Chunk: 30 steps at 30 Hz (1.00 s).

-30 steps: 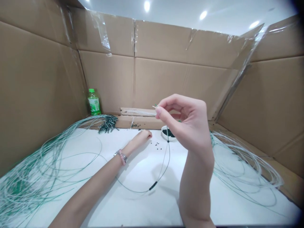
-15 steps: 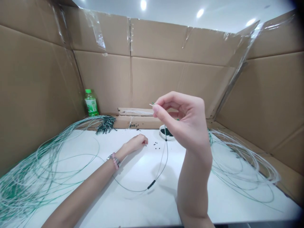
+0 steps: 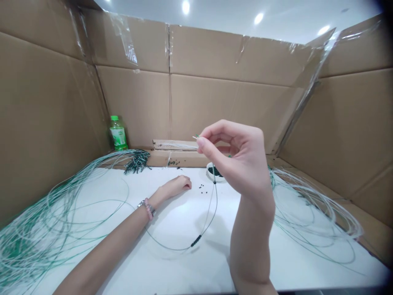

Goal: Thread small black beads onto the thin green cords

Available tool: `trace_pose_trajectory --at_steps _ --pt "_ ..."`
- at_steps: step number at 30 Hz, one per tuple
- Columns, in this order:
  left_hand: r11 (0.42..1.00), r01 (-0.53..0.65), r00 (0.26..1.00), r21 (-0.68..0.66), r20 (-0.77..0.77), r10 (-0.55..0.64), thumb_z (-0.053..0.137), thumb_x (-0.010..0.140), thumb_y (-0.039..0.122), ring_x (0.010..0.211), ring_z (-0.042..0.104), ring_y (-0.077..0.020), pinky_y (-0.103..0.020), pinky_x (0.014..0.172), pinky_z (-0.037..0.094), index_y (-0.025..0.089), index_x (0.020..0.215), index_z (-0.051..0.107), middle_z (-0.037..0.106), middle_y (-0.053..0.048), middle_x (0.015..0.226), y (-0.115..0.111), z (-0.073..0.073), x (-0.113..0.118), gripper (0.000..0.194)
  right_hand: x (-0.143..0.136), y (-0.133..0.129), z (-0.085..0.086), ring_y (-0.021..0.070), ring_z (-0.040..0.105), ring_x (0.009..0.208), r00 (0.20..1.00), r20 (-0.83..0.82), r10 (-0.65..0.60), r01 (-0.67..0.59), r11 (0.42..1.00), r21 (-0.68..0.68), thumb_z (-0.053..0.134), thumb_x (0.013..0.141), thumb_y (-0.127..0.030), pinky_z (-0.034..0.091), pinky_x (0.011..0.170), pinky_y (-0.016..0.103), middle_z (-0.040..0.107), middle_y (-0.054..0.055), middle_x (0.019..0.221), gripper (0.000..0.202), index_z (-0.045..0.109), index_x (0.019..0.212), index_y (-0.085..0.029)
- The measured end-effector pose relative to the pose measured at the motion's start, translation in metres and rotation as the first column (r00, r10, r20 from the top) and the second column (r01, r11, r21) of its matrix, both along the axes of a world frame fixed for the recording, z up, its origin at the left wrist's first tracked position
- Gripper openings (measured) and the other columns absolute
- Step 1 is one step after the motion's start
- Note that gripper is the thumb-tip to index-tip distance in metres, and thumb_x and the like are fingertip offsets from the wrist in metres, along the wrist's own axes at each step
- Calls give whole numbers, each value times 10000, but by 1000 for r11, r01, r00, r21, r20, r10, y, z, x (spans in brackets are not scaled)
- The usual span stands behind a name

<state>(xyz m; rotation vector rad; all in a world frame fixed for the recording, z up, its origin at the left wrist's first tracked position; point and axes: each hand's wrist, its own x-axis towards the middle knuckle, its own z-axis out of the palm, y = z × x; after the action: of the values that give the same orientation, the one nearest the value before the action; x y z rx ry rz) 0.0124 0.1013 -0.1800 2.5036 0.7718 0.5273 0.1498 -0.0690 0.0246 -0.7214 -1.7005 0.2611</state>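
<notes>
**Fine Pinch on Cord at Right; Contents Unconfirmed at Left**

Found at right hand [image 3: 238, 153]: narrow thumb-and-finger pinch on cord [image 3: 216, 205], pale tip [image 3: 194, 137] projecting just past the fingertips. Hanging below, in a loop: same cord, with row of dark beads [image 3: 195, 240]. Found at left hand [image 3: 175, 186]: curled fingers, low over white tabletop [image 3: 172, 270]; cannot tell what, if anything, is inside. Nearby: loose beads [image 3: 201, 187], with white bowl [image 3: 209, 176] beyond. Judged advisable: leave enough tip exposed for threading, brace the wrist, take beads singly, avoid tugging the loop.

Right hand [image 3: 238, 157] pinching cord tip [image 3: 195, 137]; left hand [image 3: 178, 185] near loose beads [image 3: 202, 189]
</notes>
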Motion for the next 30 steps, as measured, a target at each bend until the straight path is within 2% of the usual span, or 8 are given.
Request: trace_pose_trajectory --at_steps 5,9,13,16,17,19,23,30 --pt "999 0 992 -32 124 4 556 839 345 832 591 -155 -341 775 486 109 898 616 631 -62 905 -9 5 -1 251 -2 1 0 81 585 607 1000 10 2 -1 1000 -18 597 789 -179 512 531 176 599 -24 639 96 597 693 -179" --pt "997 -33 918 -63 392 55 605 781 355 769 587 -167 -285 722 468 108 759 644 649 -68 773 -17 31 2 252 -3 1 0 74 583 605 1000 -1 3 -3 1000 -4 597 781 -148 520 563 170 597 -30 628 101 602 686 -181" --pt "990 -109 661 -85 738 136 599 778 425 621 551 -118 -237 609 455 124 739 619 607 -29 657 -30 88 2 304 -4 1 0 78 586 604 999 -47 -9 10 1000 23 607 760 -118 524 542 168 606 -30 641 100 607 692 -191" --pt "992 -114 439 -53 893 98 565 784 515 584 524 -69 -186 579 449 160 785 615 587 -1 668 -57 132 -4 358 -8 1 -2 78 583 606 997 -57 -47 51 997 62 619 746 -109 528 534 161 607 -32 650 99 610 700 -196" --pt "996 -82 376 -31 925 60 600 760 513 554 512 -51 -161 548 437 170 754 621 569 15 639 -68 144 -6 345 -10 0 -3 77 583 610 996 -55 -69 74 994 78 619 747 -111 530 538 158 606 -33 652 97 610 704 -197" --pt "989 144 206 21 977 -50 681 735 395 503 493 -18 -113 487 401 174 693 652 544 33 594 -90 159 -9 227 -15 -1 -5 81 600 652 993 -37 -109 113 988 107 613 755 -118 544 569 159 621 -32 688 88 610 722 -200" --pt "933 357 128 54 986 -106 685 753 288 494 512 11 -72 479 410 189 706 697 558 40 599 -114 167 -10 110 -25 -6 -8 102 635 823 993 -3 -114 113 982 150 600 767 -131 571 646 167 662 -15 858 66 594 745 -193" --pt "916 399 132 46 985 -107 682 757 252 534 553 14 -56 530 460 184 718 713 586 40 629 -117 168 -11 85 -31 -10 -10 91 640 820 1000 8 -23 22 986 165 591 748 -78 594 684 166 670 -8 890 83 597 761 -159"
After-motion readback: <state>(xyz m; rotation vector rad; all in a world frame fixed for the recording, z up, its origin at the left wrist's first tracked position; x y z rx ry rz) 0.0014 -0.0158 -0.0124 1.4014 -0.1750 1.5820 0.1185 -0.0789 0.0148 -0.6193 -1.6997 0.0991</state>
